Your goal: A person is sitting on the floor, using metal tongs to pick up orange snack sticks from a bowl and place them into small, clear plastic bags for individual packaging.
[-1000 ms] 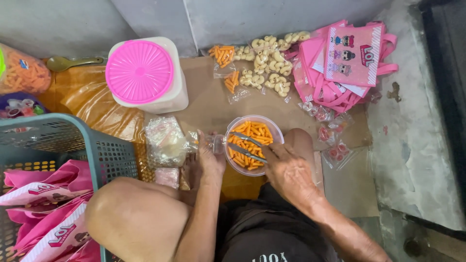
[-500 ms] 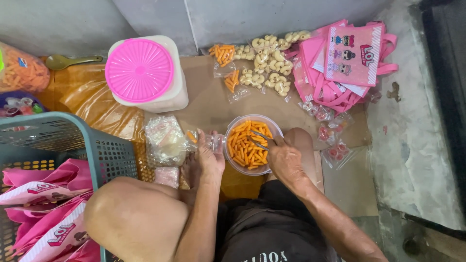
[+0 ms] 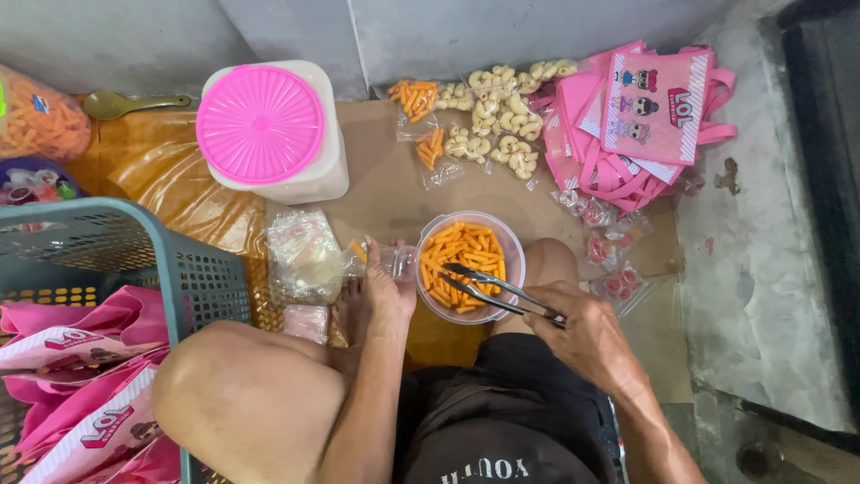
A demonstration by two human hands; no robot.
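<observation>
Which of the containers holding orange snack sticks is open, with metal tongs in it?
The round clear plastic bowl between the knees; the right hand holds metal tongs in it. Others are closed bags.

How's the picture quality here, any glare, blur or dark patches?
Head view: even, soft light and sharp focus on the tongs and the bowl; mild sheen on the pink lid; the right edge falls dark; straight lines bow slightly at the borders.
</observation>
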